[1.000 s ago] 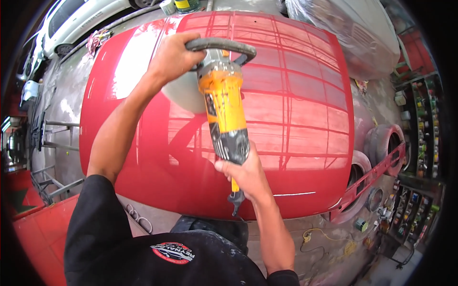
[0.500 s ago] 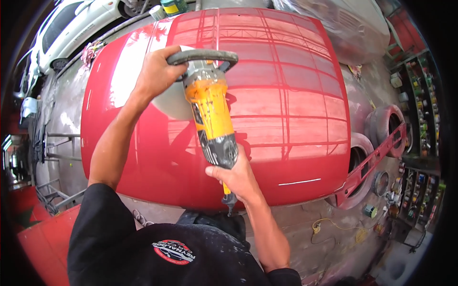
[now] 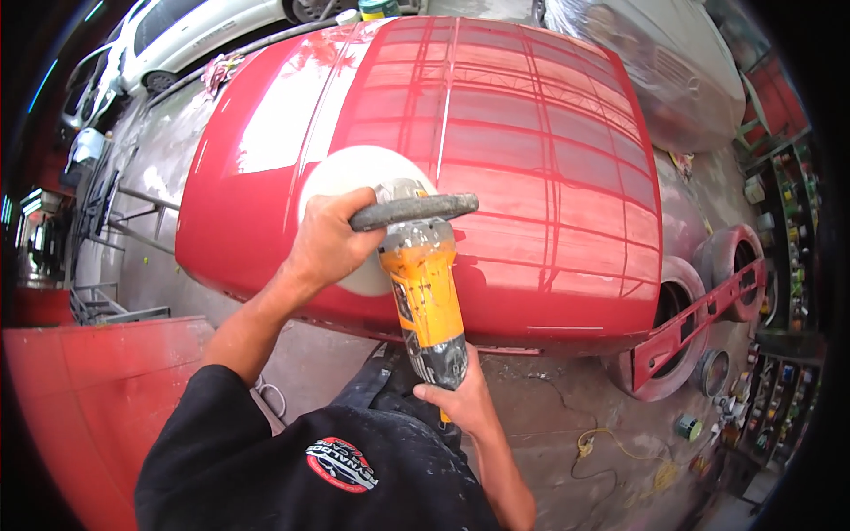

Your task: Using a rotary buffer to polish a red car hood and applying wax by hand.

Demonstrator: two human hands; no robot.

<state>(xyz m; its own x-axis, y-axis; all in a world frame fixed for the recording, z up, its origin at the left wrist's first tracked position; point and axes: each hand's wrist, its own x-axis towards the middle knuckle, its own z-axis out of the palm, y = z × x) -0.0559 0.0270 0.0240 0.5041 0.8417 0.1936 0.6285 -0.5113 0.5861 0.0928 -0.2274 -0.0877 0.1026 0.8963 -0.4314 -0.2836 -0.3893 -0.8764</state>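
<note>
A yellow and black rotary polisher (image 3: pixel 427 296) lies across the near part of a glossy red car panel (image 3: pixel 549 305). My left hand (image 3: pixel 332 237) is closed around the left part of its dark loop handle (image 3: pixel 416 211). Farther down, my right hand (image 3: pixel 465 394) wraps the black rear end of the body, thumb lying across it. Under the front of the machine shows a round white polishing pad (image 3: pixel 361 173), flat against the panel; the handle and my left hand hide part of it. Roof beams and windows reflect in the red paint.
Two tires (image 3: pixel 682 305) with a red bumper-like strip (image 3: pixel 699 323) across them lie at the right. Beyond them stand shelves of cans (image 3: pixel 788 239). A yellow cord (image 3: pixel 620 442) trails over the floor. A plastic-covered car (image 3: pixel 660 71) and a white car (image 3: pixel 190 35) are behind; a red panel (image 3: pixel 106 380) is near left.
The polisher, with both hands on it, has come nearer to me over the panel. More of the white pad shows now. The whole view has shifted a little.
</note>
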